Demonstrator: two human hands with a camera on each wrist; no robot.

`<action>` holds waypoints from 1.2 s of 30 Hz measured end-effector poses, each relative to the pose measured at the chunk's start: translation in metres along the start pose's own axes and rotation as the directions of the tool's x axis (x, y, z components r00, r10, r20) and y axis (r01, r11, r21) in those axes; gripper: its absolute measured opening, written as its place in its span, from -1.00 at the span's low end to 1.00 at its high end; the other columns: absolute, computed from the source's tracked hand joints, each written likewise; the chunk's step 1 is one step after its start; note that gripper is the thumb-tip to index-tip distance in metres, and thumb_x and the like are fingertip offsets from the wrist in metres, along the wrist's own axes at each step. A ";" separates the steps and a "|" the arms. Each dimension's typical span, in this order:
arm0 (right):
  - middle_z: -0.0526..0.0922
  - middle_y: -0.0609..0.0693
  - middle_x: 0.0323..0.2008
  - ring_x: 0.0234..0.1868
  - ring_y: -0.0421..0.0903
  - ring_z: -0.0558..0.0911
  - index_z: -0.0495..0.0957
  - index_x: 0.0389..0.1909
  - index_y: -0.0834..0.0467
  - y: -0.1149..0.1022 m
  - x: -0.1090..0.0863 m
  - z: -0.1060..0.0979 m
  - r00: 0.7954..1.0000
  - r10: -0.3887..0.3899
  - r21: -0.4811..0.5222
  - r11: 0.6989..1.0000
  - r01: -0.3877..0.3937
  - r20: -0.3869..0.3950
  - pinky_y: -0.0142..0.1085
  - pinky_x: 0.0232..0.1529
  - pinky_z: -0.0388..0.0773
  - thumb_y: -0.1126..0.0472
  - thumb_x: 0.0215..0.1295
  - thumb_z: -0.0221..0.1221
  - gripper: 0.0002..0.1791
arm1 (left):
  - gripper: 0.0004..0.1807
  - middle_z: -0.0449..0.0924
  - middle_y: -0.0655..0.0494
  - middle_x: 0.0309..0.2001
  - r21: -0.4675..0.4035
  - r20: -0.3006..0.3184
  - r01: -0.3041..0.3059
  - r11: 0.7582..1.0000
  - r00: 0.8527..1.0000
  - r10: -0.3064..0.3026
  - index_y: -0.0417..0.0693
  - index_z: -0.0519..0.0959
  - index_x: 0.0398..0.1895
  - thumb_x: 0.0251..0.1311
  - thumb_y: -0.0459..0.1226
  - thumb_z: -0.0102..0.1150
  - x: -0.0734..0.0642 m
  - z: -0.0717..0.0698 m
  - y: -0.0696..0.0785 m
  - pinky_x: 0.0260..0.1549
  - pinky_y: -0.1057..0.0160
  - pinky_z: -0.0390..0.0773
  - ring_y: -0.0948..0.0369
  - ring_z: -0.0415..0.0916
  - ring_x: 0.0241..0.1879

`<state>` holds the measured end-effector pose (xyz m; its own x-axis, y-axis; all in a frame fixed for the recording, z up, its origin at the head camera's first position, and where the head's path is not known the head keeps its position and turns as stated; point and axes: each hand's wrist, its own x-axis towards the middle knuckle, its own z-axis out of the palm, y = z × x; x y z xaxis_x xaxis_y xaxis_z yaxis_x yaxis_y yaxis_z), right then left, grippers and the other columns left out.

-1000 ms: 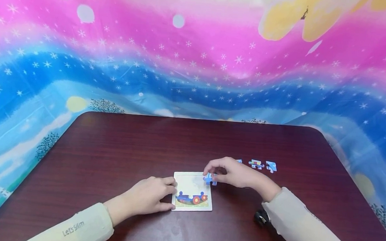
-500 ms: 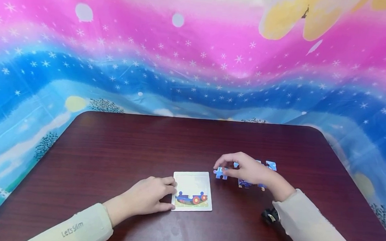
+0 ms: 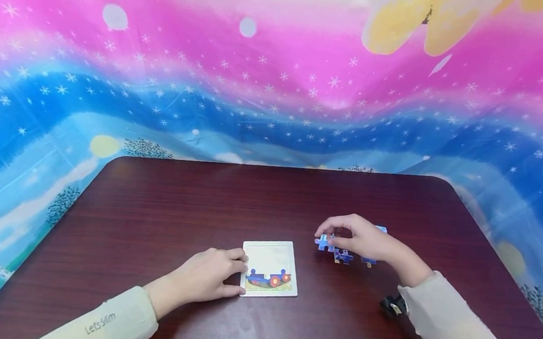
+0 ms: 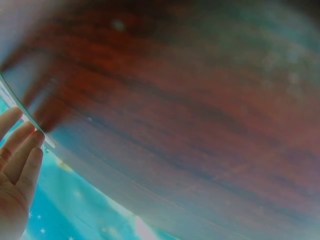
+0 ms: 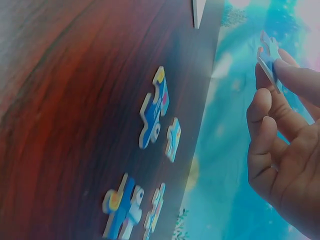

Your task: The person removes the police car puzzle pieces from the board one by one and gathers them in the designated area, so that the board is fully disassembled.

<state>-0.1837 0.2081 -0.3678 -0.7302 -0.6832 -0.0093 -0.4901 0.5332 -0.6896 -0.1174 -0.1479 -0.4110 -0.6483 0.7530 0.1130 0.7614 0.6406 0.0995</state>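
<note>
My right hand [image 3: 366,239] pinches a light blue jigsaw piece [image 3: 323,241] between thumb and fingers, right of the puzzle tray. In the right wrist view that piece [image 5: 270,55] shows edge-on at the fingertips. The square white-rimmed puzzle tray [image 3: 295,271] lies on the table. Assembled pieces [image 3: 268,282] with blue shapes and red wheels fill its lower part; its upper part shows bare backing. Fingertips and thumb of my left hand [image 3: 202,275] rest against the tray's left edge. The left wrist view shows the fingers extended at the tray's edge [image 4: 31,119].
Loose jigsaw pieces lie on the dark wood table [image 3: 193,201] beneath and beyond my right hand, including a dark blue one [image 3: 342,257]. Several, such as this blue and yellow piece [image 5: 156,110], show in the right wrist view. A patterned cloth [image 3: 277,86] hangs behind the table.
My right hand has moved right, away from the tray's upper right corner toward the loose pieces, still pinching the light blue piece. The left hand stays at the tray's edge.
</note>
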 end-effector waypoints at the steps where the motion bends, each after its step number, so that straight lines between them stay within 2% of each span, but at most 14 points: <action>1: 0.72 -0.10 -0.11 -0.19 -0.22 0.58 0.65 0.02 0.08 0.001 -0.002 -0.001 1.000 0.006 0.001 1.000 -0.006 -0.005 -0.29 -0.16 0.61 0.26 0.36 0.21 -0.76 | -0.65 0.63 0.21 -0.04 0.000 0.001 0.001 1.000 1.000 -0.001 0.05 0.71 -0.16 0.09 0.03 0.39 0.000 0.000 0.000 -0.37 0.30 0.66 0.27 0.68 -0.30; 6: 0.72 -0.09 -0.07 -0.16 -0.25 0.59 0.66 0.01 0.06 0.005 -0.012 -0.005 0.999 0.025 -0.014 1.000 -0.025 -0.034 -0.31 -0.15 0.58 0.23 0.39 0.19 -0.77 | -0.65 0.63 0.20 -0.03 -0.002 0.005 0.003 1.000 1.000 -0.003 0.04 0.71 -0.15 0.10 0.03 0.39 0.000 0.000 0.000 -0.36 0.31 0.67 0.27 0.68 -0.29; 14: 0.73 -0.05 -0.09 -0.23 -0.26 0.57 0.66 0.01 0.08 0.013 -0.030 -0.011 0.996 0.054 -0.019 0.998 -0.056 -0.067 -0.34 -0.23 0.58 0.24 0.37 0.20 -0.76 | -0.65 0.63 0.21 -0.03 -0.008 0.001 0.003 1.000 1.000 -0.003 0.05 0.71 -0.15 0.09 0.03 0.40 0.000 0.001 0.000 -0.37 0.30 0.67 0.26 0.68 -0.29; 22: 0.73 -0.04 -0.07 -0.23 -0.28 0.59 0.66 0.02 0.08 0.022 -0.046 -0.021 0.996 0.031 -0.030 0.999 -0.034 -0.089 -0.34 -0.26 0.57 0.25 0.37 0.20 -0.76 | -0.65 0.63 0.20 -0.03 -0.016 0.000 -0.001 1.000 1.000 0.001 0.04 0.71 -0.16 0.10 0.03 0.39 0.000 0.000 0.000 -0.37 0.31 0.67 0.26 0.68 -0.29; 28: 0.74 -0.01 -0.10 -0.28 -0.25 0.59 0.68 -0.01 0.08 0.027 -0.059 -0.026 0.992 0.012 -0.022 1.000 -0.015 -0.126 -0.37 -0.35 0.52 0.29 0.34 0.22 -0.76 | -0.67 0.62 0.22 -0.04 0.025 -0.010 -0.035 0.999 0.999 0.035 0.06 0.69 -0.18 0.10 0.03 0.38 -0.002 0.000 -0.001 -0.37 0.29 0.66 0.26 0.67 -0.31; 34: 0.74 -0.10 -0.10 -0.14 -0.32 0.60 0.69 0.00 0.08 0.034 -0.070 -0.030 0.987 0.033 -0.040 0.998 -0.040 -0.159 -0.38 -0.23 0.56 0.30 0.31 0.25 -0.74 | -0.68 0.62 0.21 -0.08 0.108 -0.025 -0.089 0.990 0.995 0.092 0.05 0.68 -0.21 0.12 0.04 0.35 -0.001 0.000 -0.002 0.00 0.14 0.65 0.27 0.65 -0.16; 36: 0.74 -0.10 -0.08 -0.11 -0.37 0.60 0.69 0.00 0.08 0.038 -0.073 -0.031 0.985 0.043 -0.054 0.997 -0.053 -0.166 -0.39 -0.21 0.57 0.29 0.31 0.25 -0.74 | -0.67 0.63 0.21 -0.08 0.127 -0.025 -0.103 0.987 0.994 0.107 0.04 0.68 -0.20 0.13 0.05 0.34 -0.001 0.000 -0.002 0.06 0.09 0.63 0.30 0.64 -0.12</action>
<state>-0.1634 0.2936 -0.3706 -0.8194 -0.5674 0.0812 -0.4760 0.5946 -0.6480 -0.1184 -0.1500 -0.4118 -0.5633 0.8130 0.1475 0.8180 0.5739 -0.0394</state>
